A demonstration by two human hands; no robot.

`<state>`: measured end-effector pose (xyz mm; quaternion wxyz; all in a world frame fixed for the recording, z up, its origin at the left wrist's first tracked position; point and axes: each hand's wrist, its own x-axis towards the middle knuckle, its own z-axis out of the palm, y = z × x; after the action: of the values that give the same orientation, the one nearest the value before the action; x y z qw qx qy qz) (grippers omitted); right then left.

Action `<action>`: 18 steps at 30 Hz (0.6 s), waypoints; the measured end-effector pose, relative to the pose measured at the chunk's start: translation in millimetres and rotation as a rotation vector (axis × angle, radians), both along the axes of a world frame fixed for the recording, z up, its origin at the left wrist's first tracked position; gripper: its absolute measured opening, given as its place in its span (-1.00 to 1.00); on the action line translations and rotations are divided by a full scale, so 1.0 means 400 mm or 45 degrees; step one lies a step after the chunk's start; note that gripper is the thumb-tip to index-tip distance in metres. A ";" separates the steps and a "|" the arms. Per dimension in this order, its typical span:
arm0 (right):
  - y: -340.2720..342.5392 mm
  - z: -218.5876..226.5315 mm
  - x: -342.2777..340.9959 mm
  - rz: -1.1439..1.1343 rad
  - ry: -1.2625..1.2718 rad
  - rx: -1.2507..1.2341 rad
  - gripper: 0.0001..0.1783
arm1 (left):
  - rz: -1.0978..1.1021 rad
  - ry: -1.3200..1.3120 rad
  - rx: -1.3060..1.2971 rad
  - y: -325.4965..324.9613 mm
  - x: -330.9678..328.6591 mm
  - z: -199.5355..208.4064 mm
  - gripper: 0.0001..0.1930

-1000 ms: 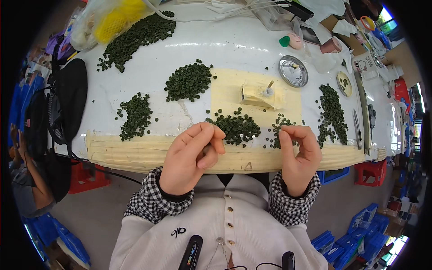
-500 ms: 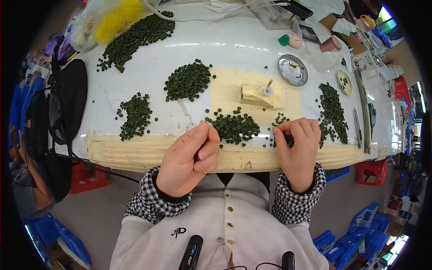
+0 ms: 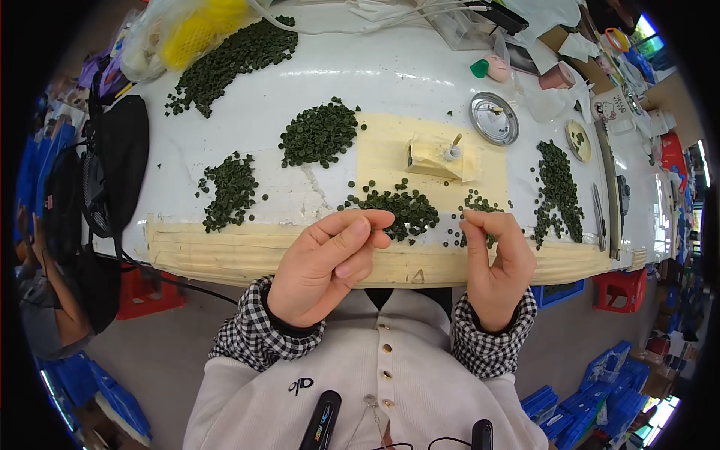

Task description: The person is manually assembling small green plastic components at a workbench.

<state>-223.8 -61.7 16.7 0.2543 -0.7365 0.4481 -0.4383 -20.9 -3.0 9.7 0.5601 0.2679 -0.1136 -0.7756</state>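
Small dark green round pieces, like tiny caps, lie in a pile (image 3: pixel 409 214) just beyond my hands. My left hand (image 3: pixel 324 264) is closed above the table's front edge, thumb pressed to the forefinger beside that pile. Whatever it pinches, if anything, is too small to make out. Across from it, my right hand (image 3: pixel 502 262) has thumb and forefinger tips together, pointing left, over a thin scatter of the pieces (image 3: pixel 480 202). What lies between those tips cannot be seen. Behind the near pile stands a tape-covered block (image 3: pixel 435 159) with a short upright peg and collar.
More green piles lie at left (image 3: pixel 229 193), centre (image 3: pixel 320 133), far left (image 3: pixel 232 64) and right (image 3: pixel 556 191). A round metal lid (image 3: pixel 494 118), a small yellowish dish (image 3: pixel 577 140) and tweezers (image 3: pixel 599 217) sit at the right. A black bag (image 3: pixel 120 165) hangs at the left edge.
My left hand has turned, its fingertips moving right toward the other hand. My right fingertips have lifted away from the scattered pieces. The whole view has shifted slightly.
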 end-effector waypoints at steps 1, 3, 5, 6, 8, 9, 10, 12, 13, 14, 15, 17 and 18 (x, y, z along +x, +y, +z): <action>0.004 0.001 0.006 0.035 -0.034 0.025 -0.84 | -0.003 -0.023 0.035 -0.002 -0.005 0.006 -0.73; 0.011 0.001 0.018 0.104 -0.076 0.025 -0.82 | -0.007 -0.037 0.038 -0.005 -0.013 0.009 -0.73; 0.015 0.007 0.032 0.185 -0.108 0.019 -0.78 | -0.004 -0.054 0.040 -0.005 -0.019 0.011 -0.74; 0.017 0.008 0.038 0.220 -0.131 0.028 -0.78 | 0.003 -0.062 0.040 -0.002 -0.021 0.008 -0.75; 0.023 0.008 0.049 0.289 -0.178 0.048 -0.78 | 0.004 -0.062 0.022 0.002 -0.021 -0.002 -0.77; 0.028 0.007 0.057 0.290 -0.224 0.060 -0.77 | -0.008 -0.049 0.003 0.004 -0.019 -0.009 -0.79; 0.030 0.005 0.059 0.303 -0.247 0.076 -0.77 | -0.020 -0.037 -0.016 0.004 -0.019 -0.012 -0.80; 0.032 0.001 0.060 0.331 -0.291 0.109 -0.76 | -0.021 -0.042 -0.019 0.002 -0.021 -0.008 -0.82; 0.034 0.001 0.059 0.335 -0.304 0.153 -0.77 | -0.020 -0.045 -0.019 0.001 -0.022 -0.007 -0.83; 0.035 0.000 0.058 0.338 -0.317 0.196 -0.77 | -0.024 -0.044 -0.024 0.001 -0.022 -0.007 -0.82; 0.037 0.000 0.057 0.344 -0.330 0.240 -0.77 | -0.027 -0.044 -0.028 0.002 -0.021 -0.007 -0.82; 0.043 0.004 0.061 0.331 -0.396 0.343 -0.80 | -0.022 -0.059 -0.034 0.003 -0.021 -0.008 -0.82; 0.044 0.005 0.062 0.323 -0.429 0.394 -0.81 | -0.015 -0.076 -0.034 0.002 -0.022 -0.008 -0.82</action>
<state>-199.1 -44.0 18.7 0.4880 -0.6558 0.3652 -0.4455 -29.8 -2.1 6.5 0.5554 0.2826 -0.1421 -0.7691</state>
